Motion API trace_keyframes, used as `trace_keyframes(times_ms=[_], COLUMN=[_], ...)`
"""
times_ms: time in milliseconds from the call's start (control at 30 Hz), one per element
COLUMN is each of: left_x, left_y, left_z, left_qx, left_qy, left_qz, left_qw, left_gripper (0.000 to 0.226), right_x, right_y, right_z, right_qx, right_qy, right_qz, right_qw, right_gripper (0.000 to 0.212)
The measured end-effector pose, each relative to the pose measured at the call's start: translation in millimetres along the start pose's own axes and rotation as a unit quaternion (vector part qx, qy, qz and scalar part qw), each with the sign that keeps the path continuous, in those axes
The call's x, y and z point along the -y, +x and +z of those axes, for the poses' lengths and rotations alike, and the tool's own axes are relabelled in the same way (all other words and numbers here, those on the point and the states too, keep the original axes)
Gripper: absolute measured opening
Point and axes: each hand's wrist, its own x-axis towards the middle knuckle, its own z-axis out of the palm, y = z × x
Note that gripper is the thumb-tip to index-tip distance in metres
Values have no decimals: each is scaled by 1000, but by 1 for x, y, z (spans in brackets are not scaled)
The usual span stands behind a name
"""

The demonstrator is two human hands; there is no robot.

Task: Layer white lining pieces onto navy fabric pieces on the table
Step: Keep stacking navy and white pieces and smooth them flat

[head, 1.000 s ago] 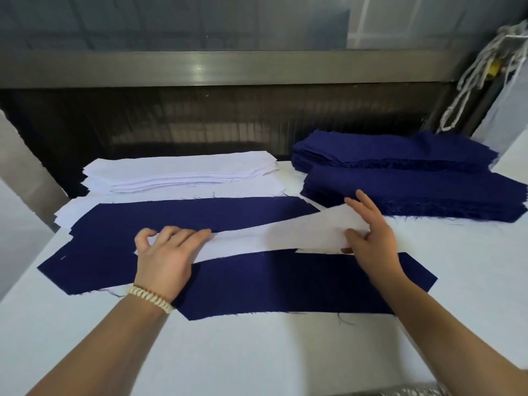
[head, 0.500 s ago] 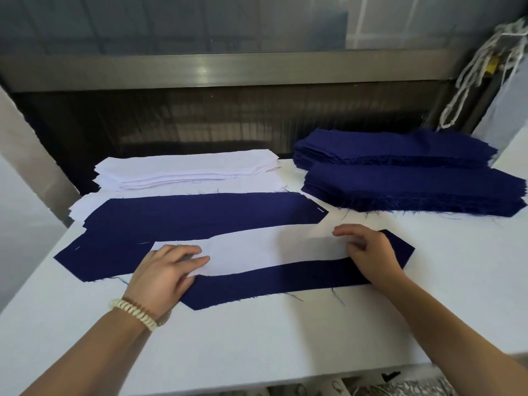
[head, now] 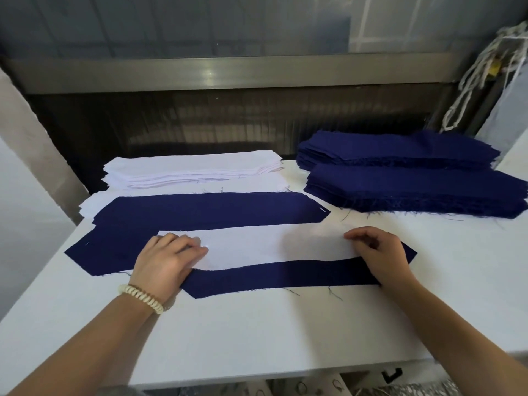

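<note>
A long white lining piece (head: 271,244) lies along the upper half of the near navy fabric piece (head: 285,274), whose lower strip shows below it. My left hand (head: 165,261) rests on the lining's left end, with bent fingertips pressing it down. At the lining's right end, the curled fingers of my right hand (head: 380,252) pinch its edge. A second navy piece (head: 214,208) lies flat just behind, uncovered, overlapping the near one at the left.
A stack of white lining pieces (head: 191,167) sits at the back left of the white table (head: 257,338). Two stacks of navy pieces (head: 414,190) stand at the back right. A dark machine opening runs behind; knotted cords (head: 485,67) hang at the far right.
The lining has come down from a slanted, lifted position and now lies level on the near navy piece. Both hands moved toward me with it, and my fingers have curled.
</note>
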Motion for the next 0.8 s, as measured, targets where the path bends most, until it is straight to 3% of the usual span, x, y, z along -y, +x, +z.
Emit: trace_keyframes(times_ms=[167, 333, 467, 667, 800], left_x=[4, -2, -7, -5, -5], left_y=[-6, -2, -2, -11, -11], left_z=[-8, -15, -11, -6, -9], left_qx=[-18, -48, -41, 8, 27], left_qy=[-62, -102, -104, -122, -127], left_qz=[107, 119, 146, 136, 122], left_qw=[992, 986, 983, 983, 984], left_gripper=[52, 29, 23, 33, 39], right_x=[-5, -7, -3, -11, -13], right_y=[-10, -17, -19, -14, -9], right_z=[-13, -19, -21, -24, -23], right_qx=[-61, -116, -160, -124, -91], right_qy=[-19, 7, 55, -8, -21], right_qz=[-25, -39, -29, -19, 10], right_qw=[998, 992, 985, 992, 996], right_gripper=[35, 38, 36, 13, 21])
